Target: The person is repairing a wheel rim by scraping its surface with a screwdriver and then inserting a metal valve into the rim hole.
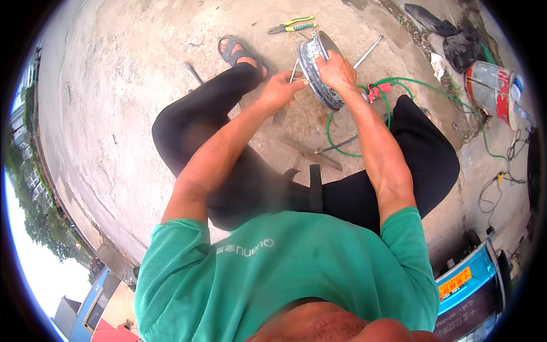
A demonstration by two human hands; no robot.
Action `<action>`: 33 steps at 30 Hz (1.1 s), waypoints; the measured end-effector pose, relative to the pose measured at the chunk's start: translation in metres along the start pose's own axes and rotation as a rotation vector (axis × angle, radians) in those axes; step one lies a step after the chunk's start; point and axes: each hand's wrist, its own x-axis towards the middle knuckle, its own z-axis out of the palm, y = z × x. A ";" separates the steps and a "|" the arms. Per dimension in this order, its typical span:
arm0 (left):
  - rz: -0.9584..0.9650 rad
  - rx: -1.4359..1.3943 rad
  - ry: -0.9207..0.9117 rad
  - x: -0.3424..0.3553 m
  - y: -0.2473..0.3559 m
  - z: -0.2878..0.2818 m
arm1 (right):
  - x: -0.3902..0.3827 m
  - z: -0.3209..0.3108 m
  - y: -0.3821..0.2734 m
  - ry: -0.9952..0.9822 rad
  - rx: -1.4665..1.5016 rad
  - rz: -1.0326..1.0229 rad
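Note:
My left hand [280, 91] is closed on a thin metal rod [294, 70], which rises beside the left edge of a dirty silver wheel rim [313, 74]. My right hand [336, 73] grips the upright rim at its upper right. Just above lie yellow-and-green pliers [290, 27]. A long silver bar [367, 52] rests on the concrete to the right of the rim, and a dark metal bar [194, 73] lies at the left by my foot.
Looped green hose [445, 94] crosses the ground on the right, joined near a red tool [379, 91]. A rusty drum [487, 88], dark cloths [458, 48], cables [490, 199] and a blue panel [464, 273] line the right side. My bent legs frame the work.

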 end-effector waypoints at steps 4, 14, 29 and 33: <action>0.019 -0.254 -0.058 0.004 -0.020 0.029 | -0.013 0.004 0.006 -0.009 0.019 0.035; -0.077 -0.527 0.056 0.031 -0.028 -0.006 | -0.060 0.068 0.041 0.020 0.346 -0.030; -0.100 -0.436 -0.007 0.042 -0.016 -0.018 | -0.012 0.001 0.025 -0.001 -0.034 -0.312; 0.014 0.241 0.071 0.031 -0.014 -0.028 | 0.001 0.005 0.045 -0.064 -0.069 -0.387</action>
